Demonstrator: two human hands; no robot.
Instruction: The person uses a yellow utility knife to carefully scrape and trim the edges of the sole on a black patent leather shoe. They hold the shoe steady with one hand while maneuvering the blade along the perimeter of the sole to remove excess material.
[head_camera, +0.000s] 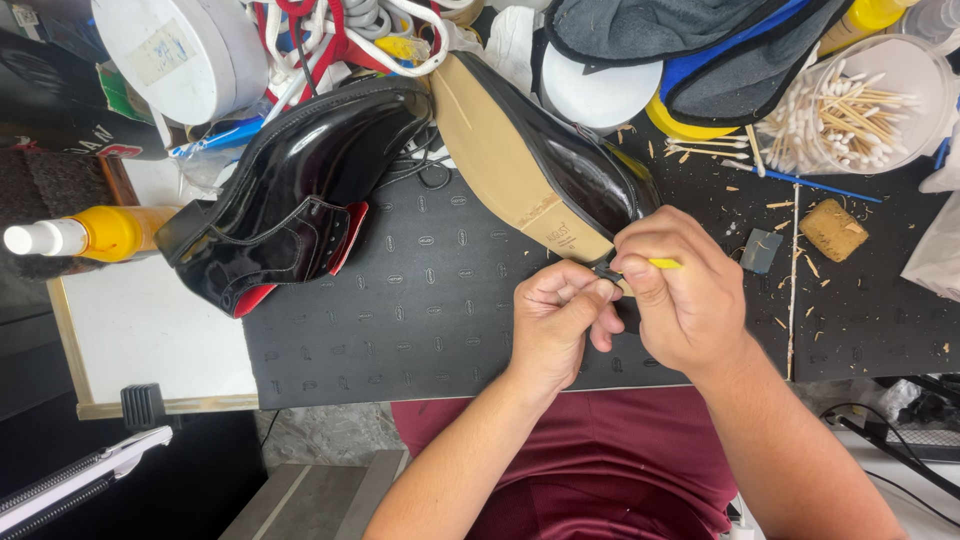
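— Hands first: what were they doing?

— Left hand (555, 320) was curled into a loose fist, its fingers (585, 292) pressed together and pinching something small and dark at the heel of the black glossy leather shoe with the tan sole (530, 160). Right hand (680, 295) sat just beside it, touching it, fingers closed around a thin yellow stick (665, 264).

— Where was that shoe?

— Tipped on its side on the black patterned rubber mat (420, 310) that covered the bench, sole facing left, heel nearest the person.

— And farther off?

— A second black glossy shoe with a red lining (300, 190) lay to the left on the mat. A yellow spray bottle with a white nozzle (85, 235) lay beyond it at the left edge. At the far right stood a clear plastic tub of cotton swabs (850, 110), with a small tan sponge block (833, 229) nearer.
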